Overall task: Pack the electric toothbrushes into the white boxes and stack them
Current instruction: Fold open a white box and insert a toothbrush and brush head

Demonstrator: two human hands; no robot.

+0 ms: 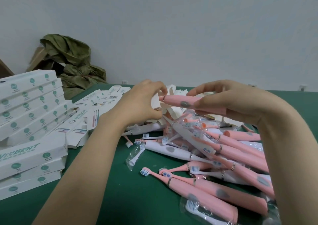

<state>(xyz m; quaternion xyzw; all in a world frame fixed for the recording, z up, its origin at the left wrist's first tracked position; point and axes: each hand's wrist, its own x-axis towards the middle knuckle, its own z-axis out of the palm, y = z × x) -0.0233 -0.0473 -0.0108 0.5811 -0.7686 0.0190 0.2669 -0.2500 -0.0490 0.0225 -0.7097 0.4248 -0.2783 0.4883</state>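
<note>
Right hand (pixel 228 102) pinches a pink electric toothbrush handle (pixel 179 102) between thumb and fingers, tip touching the white box (pixel 155 101) gripped by the curled left hand (pixel 141 104), above the toothbrush pile (pixel 240 149) at the right of the green table (pixel 111 181); stacked white boxes (pixel 31 104) stand at left.

A crumpled olive bag (pixel 72 59) is slumping against the wall (pixel 172 26) beside a cardboard box (pixel 38 56), behind my green table (pixel 120 190).

boxes (pixel 29 104) stacked left – toothbrushes (pixel 223 164) heaped right, on the table (pixel 111 181).
</note>
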